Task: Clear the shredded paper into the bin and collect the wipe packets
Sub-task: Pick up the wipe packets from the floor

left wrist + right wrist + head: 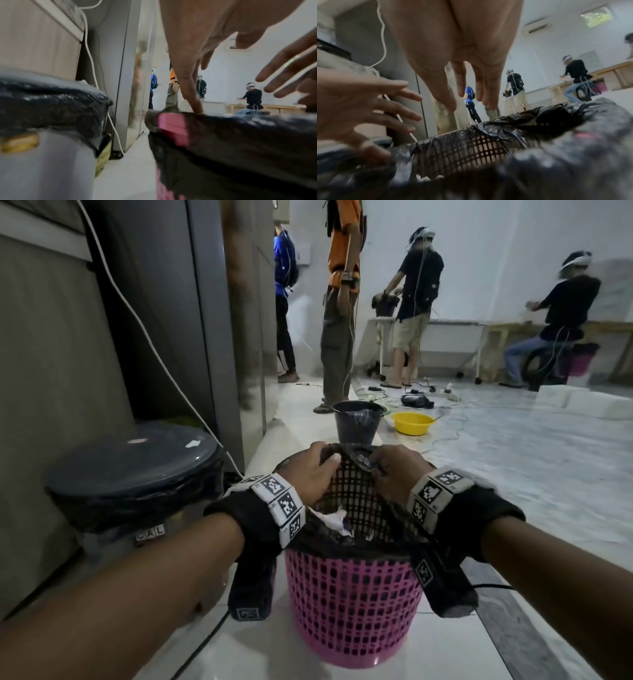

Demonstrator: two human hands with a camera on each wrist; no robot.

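A: We see a pale tiled floor [394, 655]. Where do the hands sit?

B: Our left hand [313, 474] and right hand [397, 474] rest spread-fingered on the black liner [356, 455] at the far rim of the pink bin [352, 604].

A: And the shredded paper [337, 522]?

B: It lies inside, beside a lidded grey bin [133, 474].

I see pink bin [352, 607]: plastic lattice, matt. Black liner [513, 129] over its rim: thin crinkled plastic film, glossy. White scraps [337, 520] inside look like torn paper. Grey bin [46, 162] beside it: smooth body, shiny dark lid [133, 460], wrinkled glossy bag under it. Floor [428, 659]: pale glossy tile. Yellow bowl [412, 422]: smooth plastic. Wrist bands [246, 529]: dark cloth.
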